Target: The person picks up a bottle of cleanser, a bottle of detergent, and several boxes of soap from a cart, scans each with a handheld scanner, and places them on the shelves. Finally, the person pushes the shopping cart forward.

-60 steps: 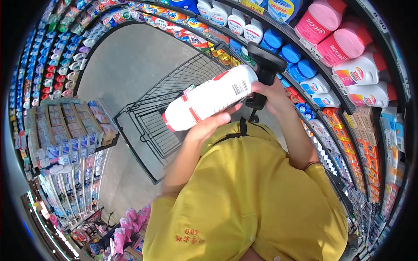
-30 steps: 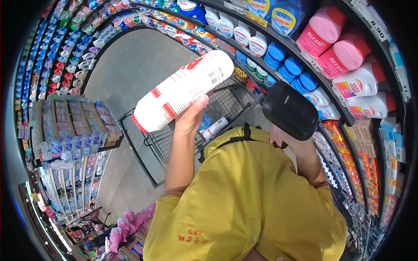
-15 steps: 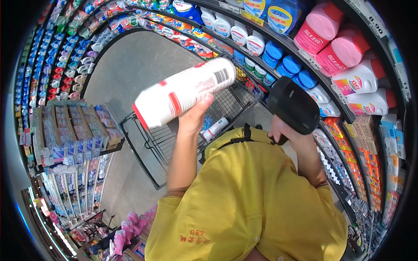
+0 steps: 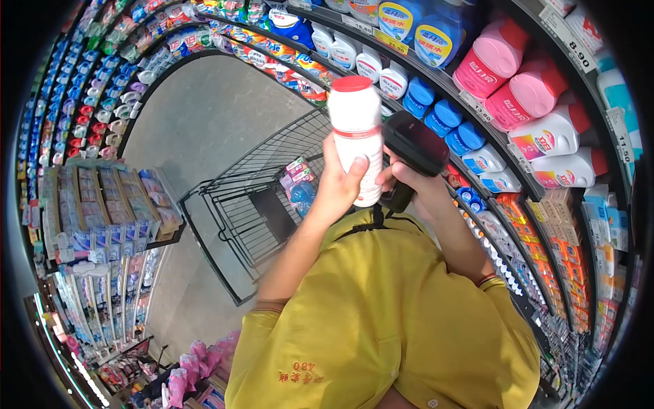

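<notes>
A white bottle [image 4: 355, 112] with a red cap stands nearly upright in front of my chest. My left hand [image 4: 340, 178] is wrapped round its lower half, the thumb across the front. Just to the right, my right hand [image 4: 417, 192] grips the handle of a black handheld device [image 4: 417, 143], whose wide head is beside the bottle. Fingertips of the right hand come close to the bottle's side; whether they touch it is unclear.
A wire shopping cart [image 4: 235, 204] with a few packages [image 4: 298, 184] is ahead of me. Curving shelves hold pink bottles [image 4: 490, 58] and blue-capped containers [image 4: 446, 116] at the right. A display rack [image 4: 102, 204] stands at the left.
The bottle has turned from lying slantwise to nearly upright and moved right. The black device has moved left, close beside it. More of the cart shows.
</notes>
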Available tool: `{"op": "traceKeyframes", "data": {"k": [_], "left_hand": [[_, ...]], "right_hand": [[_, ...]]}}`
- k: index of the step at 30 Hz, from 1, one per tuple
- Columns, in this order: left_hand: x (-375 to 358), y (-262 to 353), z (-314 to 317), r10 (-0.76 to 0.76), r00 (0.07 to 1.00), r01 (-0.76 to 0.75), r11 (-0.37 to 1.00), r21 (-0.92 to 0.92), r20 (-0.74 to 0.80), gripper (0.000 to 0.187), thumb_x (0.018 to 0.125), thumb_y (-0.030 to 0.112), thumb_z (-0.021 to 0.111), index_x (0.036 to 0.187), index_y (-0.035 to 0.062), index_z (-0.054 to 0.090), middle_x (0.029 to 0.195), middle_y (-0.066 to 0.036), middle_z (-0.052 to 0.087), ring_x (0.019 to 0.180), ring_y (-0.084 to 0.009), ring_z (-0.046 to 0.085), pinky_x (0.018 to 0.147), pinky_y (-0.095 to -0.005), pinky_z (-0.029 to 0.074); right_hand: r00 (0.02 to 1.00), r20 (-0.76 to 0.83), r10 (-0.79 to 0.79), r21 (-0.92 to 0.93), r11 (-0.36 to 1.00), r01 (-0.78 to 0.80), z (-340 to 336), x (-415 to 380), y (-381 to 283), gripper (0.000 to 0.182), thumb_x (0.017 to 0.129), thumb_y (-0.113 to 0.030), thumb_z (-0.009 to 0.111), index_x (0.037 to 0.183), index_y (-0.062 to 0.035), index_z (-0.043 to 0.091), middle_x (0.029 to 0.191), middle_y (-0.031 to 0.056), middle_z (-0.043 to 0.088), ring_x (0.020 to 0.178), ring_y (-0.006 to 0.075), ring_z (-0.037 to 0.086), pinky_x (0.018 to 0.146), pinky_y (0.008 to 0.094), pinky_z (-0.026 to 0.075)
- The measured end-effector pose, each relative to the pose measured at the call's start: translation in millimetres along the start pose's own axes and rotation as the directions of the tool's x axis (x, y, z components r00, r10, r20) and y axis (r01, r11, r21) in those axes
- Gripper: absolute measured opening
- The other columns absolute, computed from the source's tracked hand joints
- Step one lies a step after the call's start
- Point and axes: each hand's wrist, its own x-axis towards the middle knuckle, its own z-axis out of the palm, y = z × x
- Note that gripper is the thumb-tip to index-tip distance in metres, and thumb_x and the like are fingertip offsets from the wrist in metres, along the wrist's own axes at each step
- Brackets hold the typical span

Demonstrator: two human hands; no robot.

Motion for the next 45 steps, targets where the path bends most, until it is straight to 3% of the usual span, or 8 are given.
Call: {"op": "traceKeyframes", "data": {"k": [3, 6, 12, 20, 24, 28, 36, 45], "left_hand": [[-1, 3, -4, -0.177, 0.972, 0.160, 0.981, 0.111, 0.155, 0.049, 0.101, 0.031, 0.041, 0.135, -0.0010, 0.027, 0.127, -0.014, 0.045, 0.119, -0.0192, 0.042, 0.103, -0.0341, 0.033], [-3, 1, -7, -0.218, 0.952, 0.194, 0.973, 0.129, 0.213, 0.049, 0.101, 0.028, 0.043, 0.136, -0.0006, 0.027, 0.128, -0.013, 0.044, 0.120, -0.0193, 0.041, 0.103, -0.0343, 0.032], [5, 2, -14, -0.339, 0.843, 0.441, 0.880, -0.175, 0.418, 0.055, 0.088, 0.023, 0.067, 0.132, 0.0002, 0.042, 0.116, -0.009, 0.059, 0.101, -0.0171, 0.059, 0.087, -0.0343, 0.049], [-6, -15, -2, -0.358, 0.803, 0.550, 0.754, -0.360, 0.476, 0.064, 0.079, 0.029, 0.075, 0.128, 0.0002, 0.045, 0.107, -0.010, 0.062, 0.095, -0.0196, 0.061, 0.086, -0.0361, 0.049], [-7, -19, -1, -0.369, 0.786, 0.559, 0.767, -0.315, 0.496, 0.057, 0.079, 0.029, 0.075, 0.120, 0.0009, 0.048, 0.101, -0.010, 0.061, 0.095, -0.0202, 0.061, 0.086, -0.0362, 0.050], [-14, -21, -10, -0.376, 0.756, 0.582, 0.761, -0.287, 0.536, 0.070, 0.075, 0.017, 0.077, 0.131, 0.0045, 0.038, 0.117, -0.011, 0.057, 0.108, -0.0212, 0.057, 0.094, -0.0375, 0.047], [-22, -24, -14, -0.411, 0.736, 0.599, 0.766, -0.233, 0.538, 0.087, 0.073, 0.011, 0.078, 0.142, 0.0071, 0.025, 0.133, -0.011, 0.047, 0.125, -0.0223, 0.046, 0.102, -0.0386, 0.039], [-28, -33, -13, -0.423, 0.743, 0.567, 0.809, -0.153, 0.519, 0.081, 0.077, 0.007, 0.075, 0.141, 0.0057, 0.025, 0.136, -0.011, 0.045, 0.124, -0.0210, 0.045, 0.102, -0.0379, 0.040]], "right_hand": [[0.992, -0.117, 0.049, -0.023, 0.998, -0.052, -5, 1, 4, 0.030, 0.086, -0.017, 0.067, 0.109, -0.0032, 0.055, 0.102, 0.0071, 0.059, 0.081, 0.0184, 0.066, 0.067, 0.0312, 0.053], [0.987, -0.107, 0.120, 0.023, 0.993, -0.118, -15, 5, 8, 0.025, 0.086, -0.015, 0.066, 0.106, -0.0044, 0.056, 0.100, 0.0066, 0.060, 0.078, 0.0176, 0.065, 0.067, 0.0314, 0.054], [0.911, -0.014, 0.411, 0.103, 0.907, -0.408, -41, 14, 20, 0.020, 0.086, -0.016, 0.064, 0.102, -0.0057, 0.057, 0.089, 0.0054, 0.063, 0.073, 0.0167, 0.066, 0.063, 0.0309, 0.055], [0.819, -0.041, 0.572, 0.115, 0.817, -0.565, -52, 21, 25, 0.034, 0.085, -0.029, 0.065, 0.109, -0.0059, 0.056, 0.103, 0.0125, 0.064, 0.064, 0.0155, 0.062, 0.059, 0.0290, 0.053], [0.843, -0.053, 0.536, -0.001, 0.844, -0.537, -53, 29, 31, 0.029, 0.087, -0.028, 0.064, 0.101, -0.0032, 0.058, 0.084, 0.0076, 0.063, 0.062, 0.0139, 0.061, 0.057, 0.0274, 0.052], [0.895, -0.075, 0.439, 0.055, 0.898, -0.436, -51, 26, 38, 0.025, 0.088, -0.026, 0.065, 0.096, -0.0032, 0.059, 0.077, 0.0040, 0.059, 0.058, 0.0121, 0.057, 0.053, 0.0266, 0.049], [0.989, -0.030, 0.143, -0.070, 0.987, -0.145, -50, 26, 40, 0.019, 0.083, -0.014, 0.071, 0.091, -0.0082, 0.054, 0.074, 0.0008, 0.057, 0.062, 0.0095, 0.055, 0.058, 0.0257, 0.046], [0.993, -0.062, 0.100, -0.083, 0.991, -0.105, -47, 24, 37, 0.020, 0.081, -0.015, 0.073, 0.088, -0.0080, 0.055, 0.074, -0.0016, 0.055, 0.065, 0.0084, 0.054, 0.061, 0.0247, 0.044]]}}
